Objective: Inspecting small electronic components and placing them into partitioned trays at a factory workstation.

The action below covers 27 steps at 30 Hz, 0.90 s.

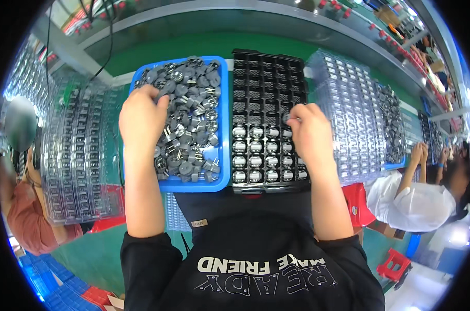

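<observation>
A blue bin [225, 135] heaped with grey plugs with metal pins [193, 124] sits in front of me on the left. My left hand [140, 118] reaches over its left side, fingers curled down among the plugs; whatever they grip is hidden. Right of the bin lies a black compartment tray [263, 96]. Its near rows hold parts with pale upper faces [255, 161], while the far rows show bare pockets. At the tray's right edge my right hand [313, 136] pinches a grey plug [286, 118] just beyond the filled rows.
Stacked clear plastic trays stand right [349, 116] and left [77, 155] of my place. Farther right is another heap of grey parts [391, 122]. A person in white [416, 202] works on the right, another in a reddish top [35, 220] on the left. Dark cables [110, 44] hang at the upper left.
</observation>
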Available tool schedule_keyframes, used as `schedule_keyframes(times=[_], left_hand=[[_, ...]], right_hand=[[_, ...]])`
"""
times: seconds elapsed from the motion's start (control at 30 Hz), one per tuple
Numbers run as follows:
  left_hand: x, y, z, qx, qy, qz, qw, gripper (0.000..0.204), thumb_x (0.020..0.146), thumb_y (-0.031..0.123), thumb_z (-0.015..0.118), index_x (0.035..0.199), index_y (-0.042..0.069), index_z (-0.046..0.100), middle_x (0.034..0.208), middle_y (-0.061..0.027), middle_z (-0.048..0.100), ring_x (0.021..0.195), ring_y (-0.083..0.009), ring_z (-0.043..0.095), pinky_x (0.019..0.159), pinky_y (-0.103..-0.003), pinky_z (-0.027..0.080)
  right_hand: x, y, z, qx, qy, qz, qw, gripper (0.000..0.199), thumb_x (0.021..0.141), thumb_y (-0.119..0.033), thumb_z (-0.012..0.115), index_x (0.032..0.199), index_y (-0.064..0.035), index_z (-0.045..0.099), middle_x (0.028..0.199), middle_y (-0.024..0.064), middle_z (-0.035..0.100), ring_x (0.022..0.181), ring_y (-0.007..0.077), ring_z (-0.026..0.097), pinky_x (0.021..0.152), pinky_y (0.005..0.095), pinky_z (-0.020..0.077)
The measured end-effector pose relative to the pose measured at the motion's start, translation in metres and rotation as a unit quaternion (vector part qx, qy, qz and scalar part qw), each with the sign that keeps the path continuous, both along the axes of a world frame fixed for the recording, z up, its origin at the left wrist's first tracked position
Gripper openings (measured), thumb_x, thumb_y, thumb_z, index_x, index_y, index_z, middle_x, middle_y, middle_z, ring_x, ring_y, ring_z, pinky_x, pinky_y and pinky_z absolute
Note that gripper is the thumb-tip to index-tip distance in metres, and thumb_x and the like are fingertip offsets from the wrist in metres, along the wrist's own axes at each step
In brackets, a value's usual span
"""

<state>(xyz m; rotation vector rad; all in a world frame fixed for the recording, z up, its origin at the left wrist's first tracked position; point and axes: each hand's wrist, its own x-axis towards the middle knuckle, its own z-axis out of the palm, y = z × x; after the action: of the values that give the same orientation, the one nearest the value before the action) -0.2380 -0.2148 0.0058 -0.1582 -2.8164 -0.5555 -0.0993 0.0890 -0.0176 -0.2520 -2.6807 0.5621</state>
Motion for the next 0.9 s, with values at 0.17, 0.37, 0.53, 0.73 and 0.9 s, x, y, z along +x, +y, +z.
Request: schedule_keyframes(times=[0.17,0.37,0.53,0.73,0.9], left_hand=[[0.002,-0.003,0.008,0.08,0.041,-0.003,0.996,0.023,0.079,0.019,0.076,0.093,0.004,0.066,0.078,-0.0155,0.069,0.073,-0.0342,0.068,0.072,-0.043,0.054],[0.022,-0.013,-0.002,0.264,0.016,-0.038,0.964,0.016,0.083,0.001,0.067,0.099,0.002,0.068,0.085,-0.0058,0.069,0.074,-0.0149,0.063,0.07,-0.031,0.051],[0.061,-0.01,0.004,0.435,-0.103,-0.228,0.865,0.029,0.084,-0.012,0.052,0.102,0.001,0.071,0.11,-0.0079,0.065,0.087,-0.0112,0.06,0.072,-0.023,0.046],[0.102,0.037,-0.012,0.689,-0.297,-0.214,0.625,0.035,0.091,-0.005,0.053,0.125,-0.003,0.061,0.115,-0.0124,0.066,0.079,-0.013,0.062,0.069,-0.028,0.052],[0.107,0.042,-0.015,0.784,-0.362,-0.245,0.441,0.053,0.098,0.012,0.046,0.146,-0.01,0.046,0.141,-0.0222,0.052,0.094,-0.0227,0.064,0.083,-0.037,0.061]], right_hand=[[-0.002,0.01,-0.015,0.073,-0.023,0.031,0.997,0.01,0.079,-0.005,0.075,0.086,-0.0048,0.069,0.086,0.0135,0.064,0.09,0.0363,0.065,0.08,0.0465,0.0528],[0.028,0.032,0.064,-0.011,0.03,0.041,0.999,0.024,0.082,-0.009,0.076,0.104,-0.003,0.073,0.102,0.0182,0.073,0.099,0.0358,0.07,0.09,0.0438,0.0547],[-0.007,0.195,0.056,0.03,-0.034,-0.193,0.98,0.037,0.08,-0.027,0.081,0.105,0.0001,0.073,0.1,0.0192,0.075,0.094,0.0348,0.073,0.087,0.0425,0.0557],[-0.002,0.265,0.022,-0.037,-0.073,-0.237,0.968,0.037,0.075,-0.033,0.086,0.095,-0.0036,0.074,0.086,0.0088,0.075,0.083,0.0199,0.069,0.08,0.0351,0.0537],[-0.003,0.301,0.003,-0.156,-0.03,-0.161,0.974,0.015,0.089,-0.017,0.074,0.091,-0.0026,0.071,0.075,-0.006,0.06,0.072,0.0073,0.051,0.069,0.0245,0.0422]])
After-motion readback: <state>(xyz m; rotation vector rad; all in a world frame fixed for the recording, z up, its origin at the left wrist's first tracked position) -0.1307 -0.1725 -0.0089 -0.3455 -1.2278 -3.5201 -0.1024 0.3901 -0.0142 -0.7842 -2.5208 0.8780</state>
